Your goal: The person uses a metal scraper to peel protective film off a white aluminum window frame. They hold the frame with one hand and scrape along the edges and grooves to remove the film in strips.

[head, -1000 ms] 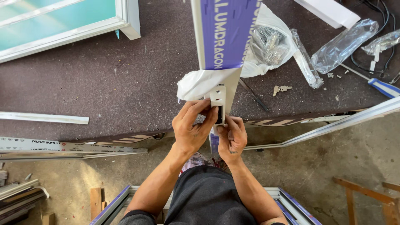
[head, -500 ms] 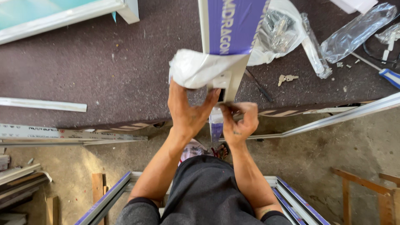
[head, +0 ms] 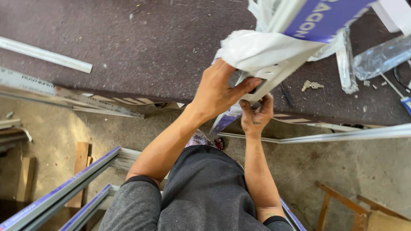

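A long white window-frame profile (head: 278,70) with a purple protective film strip (head: 317,19) lies across the dark workbench (head: 141,47), its near end at the bench edge. White wrapping film (head: 261,49) is peeled back and bunched at that end. My left hand (head: 216,92) grips the profile's end from the left, thumb on its face. My right hand (head: 256,115) is closed under the end, fingers curled on it; what it pinches there is hidden.
A white strip (head: 45,54) lies at the bench's left. Clear plastic bags (head: 379,55) and small keys (head: 311,85) sit at the right. Purple-filmed frames (head: 64,192) lean on the concrete floor at lower left. A wooden frame (head: 351,205) stands at lower right.
The view has swung left and tilted. My hands stay on the profile's end; the peeled film has bunched up more over it.
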